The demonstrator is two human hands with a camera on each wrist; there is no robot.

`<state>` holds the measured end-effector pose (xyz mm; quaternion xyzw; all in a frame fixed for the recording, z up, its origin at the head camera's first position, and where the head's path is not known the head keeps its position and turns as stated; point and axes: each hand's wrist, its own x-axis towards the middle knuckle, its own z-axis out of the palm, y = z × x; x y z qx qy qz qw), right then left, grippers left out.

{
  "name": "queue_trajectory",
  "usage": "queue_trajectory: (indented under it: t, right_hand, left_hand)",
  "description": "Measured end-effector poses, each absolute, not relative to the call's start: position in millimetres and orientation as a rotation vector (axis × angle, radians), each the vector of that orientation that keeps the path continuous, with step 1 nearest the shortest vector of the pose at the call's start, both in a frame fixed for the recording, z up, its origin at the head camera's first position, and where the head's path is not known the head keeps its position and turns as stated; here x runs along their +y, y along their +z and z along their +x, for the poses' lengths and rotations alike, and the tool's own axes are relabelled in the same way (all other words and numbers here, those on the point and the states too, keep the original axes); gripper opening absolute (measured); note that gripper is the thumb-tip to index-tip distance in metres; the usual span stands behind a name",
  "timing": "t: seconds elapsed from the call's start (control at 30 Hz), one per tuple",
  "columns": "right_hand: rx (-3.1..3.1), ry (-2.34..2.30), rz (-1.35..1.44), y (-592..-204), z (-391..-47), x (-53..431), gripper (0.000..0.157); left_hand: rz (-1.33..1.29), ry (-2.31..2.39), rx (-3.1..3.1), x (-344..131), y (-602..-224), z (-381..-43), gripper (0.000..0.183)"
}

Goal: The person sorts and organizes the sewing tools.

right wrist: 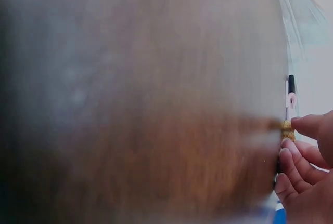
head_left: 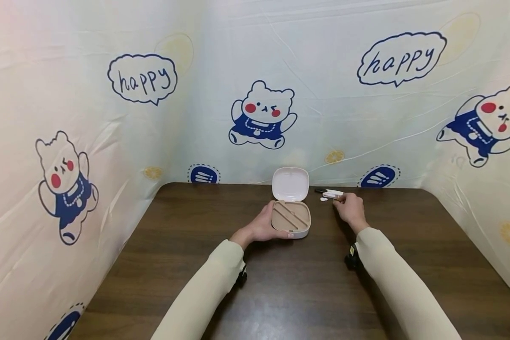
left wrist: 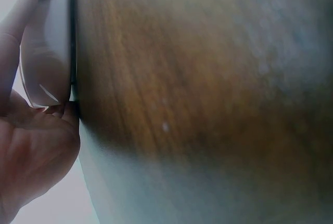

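A small white case with rounded corners stands on the table, its hinged lid raised. Inside is a beige insert with diagonal dividers. My left hand grips the case from the left, thumb along its front side; the left wrist view shows that thumb on the white wall of the case. To the right of the case, my right hand is low over the table. Its thumb and fingers pinch a small gold-coloured textured piece, largely hidden in the head view.
Just beyond the right hand lie a slim black-and-white item and a small white piece. The brown wooden table ends at a printed cloth backdrop behind and at both sides.
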<state>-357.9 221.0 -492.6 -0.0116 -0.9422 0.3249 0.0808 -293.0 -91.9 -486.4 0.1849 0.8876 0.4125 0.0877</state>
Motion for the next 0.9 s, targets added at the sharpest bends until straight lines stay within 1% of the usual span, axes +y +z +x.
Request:
queue_trajectory:
  t: [0.27, 0.6, 0.9]
  right_hand:
    - [-2.876, 0.916, 0.028, -489.1, -358.0, 221.6, 0.024]
    - [-2.898, 1.0, 0.177, -484.6, -349.3, 223.9, 0.027]
    - [-2.834, 1.071, 0.286, -479.8, -339.6, 214.7, 0.024]
  left_hand:
    - [0.535, 1.247, 2.636, -92.9, -481.8, -293.1, 0.107]
    - [0.553, 1.242, 2.633, -92.5, -484.7, -292.3, 0.107]
    - [0.54, 1.226, 2.633, -91.8, -483.0, -291.0, 0.106]
